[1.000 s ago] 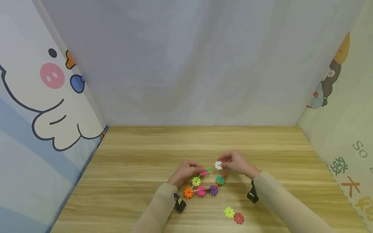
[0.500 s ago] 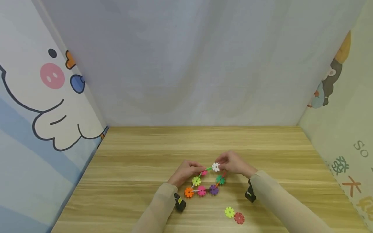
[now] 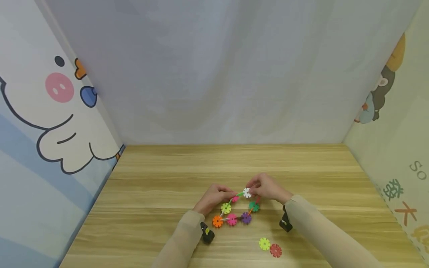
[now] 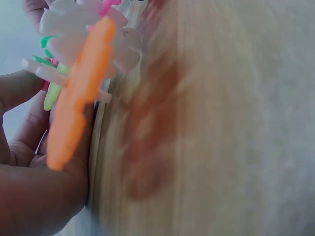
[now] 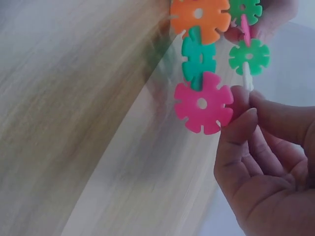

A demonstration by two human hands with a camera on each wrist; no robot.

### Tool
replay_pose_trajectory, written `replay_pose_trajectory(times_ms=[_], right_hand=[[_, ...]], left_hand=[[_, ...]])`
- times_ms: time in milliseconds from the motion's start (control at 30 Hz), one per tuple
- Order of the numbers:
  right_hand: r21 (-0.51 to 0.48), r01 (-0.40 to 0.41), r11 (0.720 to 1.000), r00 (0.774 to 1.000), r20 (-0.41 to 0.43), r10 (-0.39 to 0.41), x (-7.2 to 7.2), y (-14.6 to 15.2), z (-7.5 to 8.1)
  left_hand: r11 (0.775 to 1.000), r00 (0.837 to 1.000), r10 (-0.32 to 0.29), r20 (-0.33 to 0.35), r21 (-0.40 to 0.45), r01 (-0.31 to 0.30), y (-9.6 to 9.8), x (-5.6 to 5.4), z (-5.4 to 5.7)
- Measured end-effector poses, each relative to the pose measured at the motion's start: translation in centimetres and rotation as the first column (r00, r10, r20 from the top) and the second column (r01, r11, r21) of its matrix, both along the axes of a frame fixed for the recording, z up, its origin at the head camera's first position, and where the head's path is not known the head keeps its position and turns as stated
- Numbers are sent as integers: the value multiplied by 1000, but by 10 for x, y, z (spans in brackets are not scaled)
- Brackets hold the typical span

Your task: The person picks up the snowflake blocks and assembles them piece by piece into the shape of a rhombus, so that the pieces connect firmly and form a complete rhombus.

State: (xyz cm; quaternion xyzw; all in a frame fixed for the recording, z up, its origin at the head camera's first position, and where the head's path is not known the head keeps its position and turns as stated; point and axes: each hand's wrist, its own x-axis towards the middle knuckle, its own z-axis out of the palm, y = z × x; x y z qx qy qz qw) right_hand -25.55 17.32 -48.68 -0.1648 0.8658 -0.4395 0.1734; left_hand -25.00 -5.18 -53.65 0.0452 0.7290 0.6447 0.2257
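Note:
Several notched plastic discs form a loop held above the table. My left hand (image 3: pixel 214 197) pinches the loop at a pink disc (image 3: pixel 235 198) on its far left. With thumb and fingers, my right hand (image 3: pixel 268 187) pinches a white disc (image 3: pixel 247 192) on the far side. Seen edge-on in the right wrist view, that white disc (image 5: pixel 247 78) meets a green disc (image 5: pixel 250 56); how deep the slots engage cannot be told. Nearer me hang an orange disc (image 3: pixel 217 221), a purple disc (image 3: pixel 246 218) and a teal disc (image 3: pixel 254 206). An orange disc (image 4: pixel 81 93) stands close to the left wrist camera.
Apart from the loop, a yellow disc (image 3: pixel 264 244) and a red disc (image 3: pixel 276 251) lie side by side on the wooden table (image 3: pixel 151 175), near its front. A pale curtain (image 3: pixel 214 74) closes off the back, with printed panels at both sides.
My right hand has moved left with the white disc, closing the gap to the green disc beside my left hand. The left hand has stayed almost still.

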Motion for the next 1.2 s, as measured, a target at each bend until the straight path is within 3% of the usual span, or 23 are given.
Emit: replay_pose_trajectory(times_ms=[367,1000,1200], right_hand=[[34,72,997,995,68,-74,-2,-5,4],[5,25,1000,994,102,-26,-6,-9,4],[53,-24,998,999,38,22,-6,-11,3]], left_hand=[[1000,1000,14,-22,1,-14,2,0,-3],[999,998,50,-23,-10,-50,4,3,0],[999,999,43,-11,-5,-43,4,2,-2]])
